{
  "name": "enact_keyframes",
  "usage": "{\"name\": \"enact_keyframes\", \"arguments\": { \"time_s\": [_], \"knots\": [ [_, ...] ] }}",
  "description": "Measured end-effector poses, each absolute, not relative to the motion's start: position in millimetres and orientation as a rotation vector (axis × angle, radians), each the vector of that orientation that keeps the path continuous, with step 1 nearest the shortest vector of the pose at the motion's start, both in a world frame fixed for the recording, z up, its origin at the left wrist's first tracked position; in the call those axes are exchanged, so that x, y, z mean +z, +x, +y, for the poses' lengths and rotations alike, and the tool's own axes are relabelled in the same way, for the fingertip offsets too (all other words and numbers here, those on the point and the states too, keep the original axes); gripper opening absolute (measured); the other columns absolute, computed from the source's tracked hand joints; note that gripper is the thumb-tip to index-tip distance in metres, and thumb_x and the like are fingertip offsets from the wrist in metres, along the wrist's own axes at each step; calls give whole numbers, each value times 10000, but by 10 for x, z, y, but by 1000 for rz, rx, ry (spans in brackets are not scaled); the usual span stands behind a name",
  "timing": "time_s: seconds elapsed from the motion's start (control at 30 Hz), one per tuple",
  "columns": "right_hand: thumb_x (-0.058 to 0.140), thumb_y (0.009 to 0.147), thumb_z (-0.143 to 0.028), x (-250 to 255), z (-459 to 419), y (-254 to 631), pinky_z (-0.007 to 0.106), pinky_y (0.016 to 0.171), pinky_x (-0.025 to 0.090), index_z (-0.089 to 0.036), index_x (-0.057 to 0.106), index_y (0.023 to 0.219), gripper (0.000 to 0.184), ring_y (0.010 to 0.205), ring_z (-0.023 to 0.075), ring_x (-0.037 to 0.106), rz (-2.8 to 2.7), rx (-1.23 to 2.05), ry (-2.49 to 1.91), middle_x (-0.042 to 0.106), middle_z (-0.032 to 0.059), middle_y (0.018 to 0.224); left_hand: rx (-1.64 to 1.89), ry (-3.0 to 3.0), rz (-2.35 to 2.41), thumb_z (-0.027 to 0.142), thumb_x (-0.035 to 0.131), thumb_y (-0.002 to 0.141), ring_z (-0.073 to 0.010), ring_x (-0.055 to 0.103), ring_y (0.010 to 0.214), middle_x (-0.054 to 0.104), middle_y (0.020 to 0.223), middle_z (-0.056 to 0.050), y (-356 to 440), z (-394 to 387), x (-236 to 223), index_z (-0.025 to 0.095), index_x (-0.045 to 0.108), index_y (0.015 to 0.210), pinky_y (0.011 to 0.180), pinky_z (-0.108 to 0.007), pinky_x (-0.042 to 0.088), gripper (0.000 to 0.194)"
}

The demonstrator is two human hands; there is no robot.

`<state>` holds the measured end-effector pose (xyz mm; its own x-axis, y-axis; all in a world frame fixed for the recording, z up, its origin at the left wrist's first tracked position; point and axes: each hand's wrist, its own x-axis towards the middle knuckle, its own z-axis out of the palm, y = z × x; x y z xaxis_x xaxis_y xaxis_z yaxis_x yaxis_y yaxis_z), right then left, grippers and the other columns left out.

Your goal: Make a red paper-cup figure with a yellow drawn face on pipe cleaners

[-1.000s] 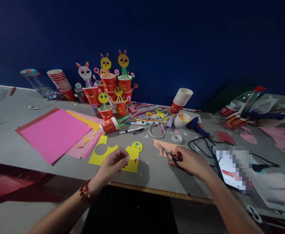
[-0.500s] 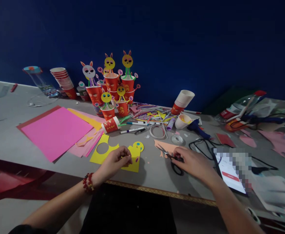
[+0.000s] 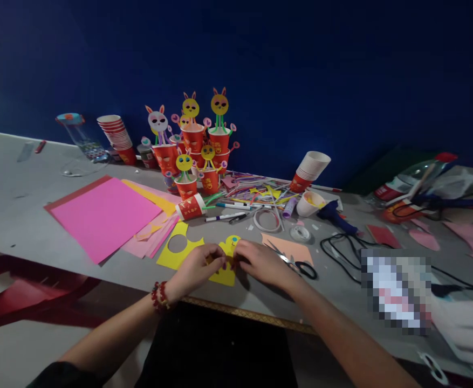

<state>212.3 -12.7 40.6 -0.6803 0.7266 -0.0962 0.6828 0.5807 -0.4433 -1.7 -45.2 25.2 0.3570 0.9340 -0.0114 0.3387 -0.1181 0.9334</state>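
Two hands point(image 3: 198, 267) point(image 3: 262, 262), one scissors point(image 3: 286, 259), two cup stacks point(image 3: 115, 134) point(image 3: 312, 168), one white rabbit head point(image 3: 157, 121), one red-capped bottle point(image 3: 386, 189).

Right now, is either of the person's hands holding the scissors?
No, the scissors lie on the table, partly over the peach paper, while the left hand and right hand are at the yellow paper.

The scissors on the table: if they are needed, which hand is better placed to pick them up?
Likely the right hand. The scissors lie close beside it. The left hand, over the yellow paper, would have to reach past the right one.
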Motion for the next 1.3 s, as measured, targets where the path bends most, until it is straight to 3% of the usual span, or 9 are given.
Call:
{"name": "enact_keyframes", "arguments": {
  "time_s": [0.37, 0.57, 0.67, 0.8, 1.0, 1.1, 1.17, 1.3],
  "knots": [
    [608, 873, -87, 374, -100, 2249, 257, 723, 400, -201, 656, 911, 129, 851, 188, 632, -2549, 886, -1205, 705, 28, 925, 648, 2096, 1332, 125, 571, 852, -194, 632, 841, 711, 843, -27, 41, -421, 206, 196, 680, 765, 786, -305, 403, 157],
    [581, 824, -50, 502, -136, 2362, 233, 668, 388, -198, 662, 878, 178, 733, 154, 610, -2441, 1033, -1137, 698, -8, 815, 564, 2344, 1460, 201, 589, 897, -264, 614, 953, 677, 989, -84, 53, -422, 156, 178, 664, 920, 820, -375, 385, 82],
    [598, 818, -52, 571, -193, 2370, 230, 651, 380, -189, 668, 863, 160, 712, 147, 595, -2451, 1048, -1138, 687, -9, 794, 669, 2283, 1356, 195, 561, 922, -239, 617, 924, 677, 980, -75, 97, -451, 196, 178, 651, 956, 810, -352, 399, 98],
    [623, 825, -72, 667, -298, 2353, 231, 636, 372, -185, 669, 852, 124, 694, 144, 583, -2445, 1040, -1158, 673, -12, 771, 675, 2061, 1110, 234, 601, 919, -175, 618, 804, 680, 847, -30, 192, -496, 321, 184, 655, 854, 742, -271, 423, 98],
    [607, 830, -54, 706, -560, 2370, 239, 664, 405, -202, 648, 861, 156, 750, 155, 602, -2377, 897, -1198, 670, -3, 821, 580, 1976, 1062, 185, 609, 849, -156, 587, 739, 655, 774, -6, 335, -557, 379, 178, 636, 792, 679, -245, 393, 63],
    [578, 926, -184, 624, -719, 2549, 248, 698, 456, -219, 627, 961, 70, 784, 161, 624, -2210, 830, -1274, 678, 17, 903, 546, 1874, 1025, 220, 595, 861, -136, 536, 672, 622, 729, 10, 395, -579, 341, 180, 635, 805, 614, -233, 355, 79],
    [548, 970, -304, 538, -805, 2766, 257, 676, 475, -224, 604, 1028, 113, 768, 168, 635, -2086, 700, -1446, 678, 35, 943, 579, 1730, 970, 268, 593, 882, -122, 498, 640, 597, 705, 17, 429, -580, 319, 177, 624, 803, 589, -224, 339, 124],
    [565, 939, -413, 323, -907, 3232, 307, 630, 481, -237, 600, 1031, 202, 769, 221, 671, -2071, 331, -1828, 693, 66, 1013, 683, 1387, 846, 356, 618, 894, -105, 490, 643, 611, 766, 2, 494, -546, 292, 171, 597, 815, 585, -208, 366, 202]
  ]
}}
